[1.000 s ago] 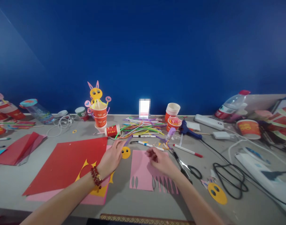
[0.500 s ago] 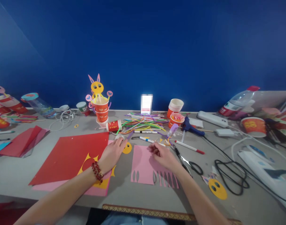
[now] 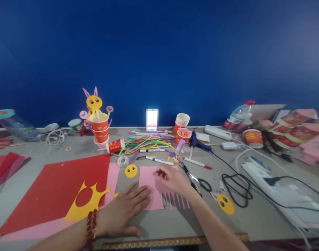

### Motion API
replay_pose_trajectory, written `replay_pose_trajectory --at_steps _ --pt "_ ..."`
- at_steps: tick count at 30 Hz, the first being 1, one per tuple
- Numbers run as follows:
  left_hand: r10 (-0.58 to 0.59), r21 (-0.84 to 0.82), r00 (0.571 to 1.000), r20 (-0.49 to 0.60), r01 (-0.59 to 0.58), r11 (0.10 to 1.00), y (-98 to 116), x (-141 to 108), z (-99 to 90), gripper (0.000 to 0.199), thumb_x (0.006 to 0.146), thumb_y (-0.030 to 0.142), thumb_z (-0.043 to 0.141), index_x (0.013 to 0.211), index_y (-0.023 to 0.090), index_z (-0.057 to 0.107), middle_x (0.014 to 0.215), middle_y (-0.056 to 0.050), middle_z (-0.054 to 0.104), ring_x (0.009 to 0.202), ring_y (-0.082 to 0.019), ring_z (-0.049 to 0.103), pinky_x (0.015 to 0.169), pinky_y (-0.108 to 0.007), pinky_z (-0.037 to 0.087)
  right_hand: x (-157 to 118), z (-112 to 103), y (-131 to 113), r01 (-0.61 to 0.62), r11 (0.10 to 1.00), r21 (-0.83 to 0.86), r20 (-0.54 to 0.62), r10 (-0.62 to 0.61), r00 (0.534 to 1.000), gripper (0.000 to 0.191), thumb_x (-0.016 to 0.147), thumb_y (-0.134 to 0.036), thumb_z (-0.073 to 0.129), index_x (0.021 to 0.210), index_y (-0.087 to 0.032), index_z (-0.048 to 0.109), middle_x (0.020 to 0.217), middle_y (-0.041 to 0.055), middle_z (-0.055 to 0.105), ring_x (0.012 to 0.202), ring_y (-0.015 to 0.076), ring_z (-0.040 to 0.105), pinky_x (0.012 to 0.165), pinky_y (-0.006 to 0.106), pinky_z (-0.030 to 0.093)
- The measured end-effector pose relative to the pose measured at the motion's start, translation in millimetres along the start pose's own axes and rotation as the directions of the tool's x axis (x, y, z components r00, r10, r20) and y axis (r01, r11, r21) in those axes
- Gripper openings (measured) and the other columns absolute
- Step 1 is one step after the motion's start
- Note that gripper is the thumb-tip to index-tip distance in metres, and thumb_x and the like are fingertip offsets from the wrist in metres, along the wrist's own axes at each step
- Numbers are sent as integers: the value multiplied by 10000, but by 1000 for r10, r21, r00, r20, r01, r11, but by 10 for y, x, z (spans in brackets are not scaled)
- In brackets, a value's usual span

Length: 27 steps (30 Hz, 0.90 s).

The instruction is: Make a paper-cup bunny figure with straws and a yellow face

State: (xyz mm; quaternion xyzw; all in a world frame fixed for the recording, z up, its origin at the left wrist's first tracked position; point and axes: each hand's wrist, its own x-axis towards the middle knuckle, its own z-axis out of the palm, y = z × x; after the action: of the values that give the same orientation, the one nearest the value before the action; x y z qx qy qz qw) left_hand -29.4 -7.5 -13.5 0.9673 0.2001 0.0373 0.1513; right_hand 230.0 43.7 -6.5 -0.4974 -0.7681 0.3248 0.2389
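My left hand (image 3: 126, 207), with a red bead bracelet (image 3: 91, 228) on its wrist, lies flat with fingers spread; its fingertips rest on the left edge of a pink paper sheet (image 3: 149, 181). Over the sheet's upper right part is my right hand (image 3: 171, 178), fingers curled together; whether anything is inside them is hidden. Pointed slits and leaf-shaped holes run along the sheet's near edge. Just beyond the left hand lies a yellow paper face (image 3: 131, 171). Scissors (image 3: 201, 182) lie to the right of my right hand.
Red paper (image 3: 52, 188) and a yellow cut-out scrap (image 3: 70, 211) lie at left. Behind are pipe cleaners (image 3: 149, 140), a tape roll (image 3: 123, 160), markers (image 3: 197, 163) and a decorated cup stack (image 3: 100, 125). At right are a glue gun (image 3: 198, 141), cables and another yellow face (image 3: 225, 204).
My left hand has moved from beside the tape roll and yellow face nearer to me, onto the pink sheet's left edge. My right hand stays curled over the sheet. The view has turned right.
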Motion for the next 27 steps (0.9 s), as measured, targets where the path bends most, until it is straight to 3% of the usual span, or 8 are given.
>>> replay_pose_trajectory --at_steps 5,8,10,14,21,27 --pt "-10 13 1000 1 10 1000 32 33 91 888 880 679 457 1559 207 133 1586 -145 275 1463 -315 270 1208 -520 142 -159 -490 113 -76 993 -92 -116 65 991 156 878 -263 539 912 -248 690 905 17 750 817 200 683 732 277 483" --pt "-13 0 1000 22 13 1000 53 59 88 893 889 680 434 1562 203 93 1598 -136 233 1472 -314 242 1211 -528 111 -265 -832 351 -266 931 -252 -324 178 929 184 898 -329 510 932 -262 678 901 30 745 793 239 681 678 308 462" --pt "-16 -6 999 28 16 1000 60 82 82 893 892 678 427 1563 203 77 1602 -131 220 1477 -308 228 1212 -525 99 -317 -959 483 -330 878 -347 -362 199 910 175 876 -330 524 889 -253 681 858 39 741 759 251 677 651 316 447" --pt "-11 -22 1000 9 12 1000 56 115 87 877 887 671 450 1560 223 112 1594 -126 253 1472 -305 246 1212 -527 123 -354 -916 547 -283 884 -372 -278 185 943 161 865 -320 537 852 -261 686 852 25 746 750 231 680 631 297 442" --pt "-88 6 996 -6 88 996 42 36 140 870 870 626 540 1550 218 181 1591 -145 264 1457 -331 276 1192 -550 194 -308 -675 385 -160 923 -350 -160 110 981 202 888 -316 505 862 -251 694 881 24 748 823 222 683 698 292 457" --pt "-116 49 993 -12 116 992 57 37 165 878 863 609 569 1549 225 179 1599 -127 260 1462 -310 265 1205 -519 177 -283 -860 399 -206 907 -367 -239 122 963 243 905 -350 480 923 -246 699 907 39 754 747 214 665 650 282 438"
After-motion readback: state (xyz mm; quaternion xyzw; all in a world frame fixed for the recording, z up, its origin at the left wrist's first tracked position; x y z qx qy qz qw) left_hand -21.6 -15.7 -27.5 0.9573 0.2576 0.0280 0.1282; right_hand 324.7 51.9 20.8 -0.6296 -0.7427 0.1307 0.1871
